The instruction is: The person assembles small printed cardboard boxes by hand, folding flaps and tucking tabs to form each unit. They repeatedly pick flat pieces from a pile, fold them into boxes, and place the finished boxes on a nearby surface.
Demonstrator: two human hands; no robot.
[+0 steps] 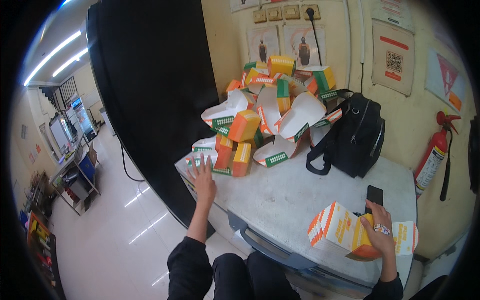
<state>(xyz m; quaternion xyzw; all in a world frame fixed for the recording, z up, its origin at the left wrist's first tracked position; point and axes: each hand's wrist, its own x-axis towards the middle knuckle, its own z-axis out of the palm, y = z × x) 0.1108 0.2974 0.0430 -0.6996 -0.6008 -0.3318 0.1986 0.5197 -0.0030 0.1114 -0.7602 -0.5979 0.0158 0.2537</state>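
My left hand [203, 182] is open, its fingers spread over a folded paper food box [240, 160] at the near left of a large pile of such boxes. The boxes are white inside, with orange, yellow and green outsides. I cannot tell whether the fingertips touch the box. On the right, my right hand [381, 229], with a patterned band at its wrist, is closed over a stack of flat, unfolded food cartons [337, 227] in white, yellow and orange. Part of the stack is hidden under the hand. A black phone [375, 194] lies just beyond my right fingers.
The pile and a black backpack [352, 137] stand on a worn white chest top [280, 200] with a grey handle [260, 245] at its front. A black panel [155, 90] rises on the left. A red fire extinguisher [434, 152] hangs on the right wall.
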